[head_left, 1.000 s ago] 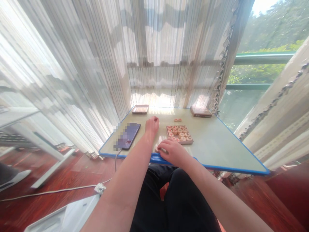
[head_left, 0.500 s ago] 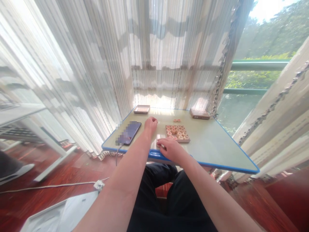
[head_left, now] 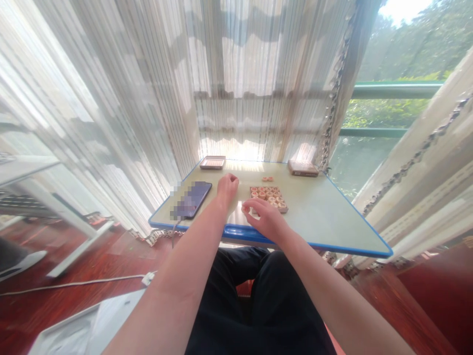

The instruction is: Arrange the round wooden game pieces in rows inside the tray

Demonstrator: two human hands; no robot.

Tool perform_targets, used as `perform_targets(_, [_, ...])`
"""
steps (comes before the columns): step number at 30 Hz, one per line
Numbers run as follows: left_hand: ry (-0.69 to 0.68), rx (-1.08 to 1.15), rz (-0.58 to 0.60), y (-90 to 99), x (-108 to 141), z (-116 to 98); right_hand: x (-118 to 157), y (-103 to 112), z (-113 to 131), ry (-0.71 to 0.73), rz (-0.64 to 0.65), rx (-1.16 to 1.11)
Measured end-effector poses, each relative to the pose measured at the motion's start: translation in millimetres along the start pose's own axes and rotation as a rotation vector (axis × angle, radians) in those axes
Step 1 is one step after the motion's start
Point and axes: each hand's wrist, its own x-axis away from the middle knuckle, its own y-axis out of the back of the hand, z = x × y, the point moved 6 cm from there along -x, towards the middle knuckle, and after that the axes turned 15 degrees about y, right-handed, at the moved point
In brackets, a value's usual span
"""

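Between the thumb and fingers of my right hand is a round wooden Chinese chess piece with a red character. The hand is at the front-left corner of a shallow square box, partly covering it. Rows of Chinese chess pieces lie in the box. My left hand rests farther back on the left, its fingers curled together; what they hold, if anything, is hidden. Two more pieces stand close together on the table behind the box.
A pale table with a blue edge carries everything. At left lies a phone with a cable running off the near edge. A shallow open tray is at the back left, a closed box at the back right. Curtains hang behind.
My right hand has risen from the table's front edge with a Chinese chess piece in its fingers. The left hand stays curled in about the same place. The view has shifted slightly.
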Motion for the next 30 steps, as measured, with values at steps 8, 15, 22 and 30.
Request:
perform_targets(8, [-0.279,-0.114,-0.007,-6.8,26.5,-31.5,-0.9,50.2,-67.7,-0.248,0.117,0.060])
perform_targets(15, [-0.359,-0.038,0.018,-9.3,34.9,-41.5,-18.1,35.4,-75.4,-0.183,0.410,0.004])
perform_targets(22, [-0.359,-0.122,0.056,-14.6,39.3,-44.9,-10.5,30.3,-71.9,-0.136,0.457,0.039])
perform_targets(30, [-0.417,-0.062,0.116,-15.3,44.0,-50.3,-13.9,25.6,-69.8,-0.052,0.426,-0.008])
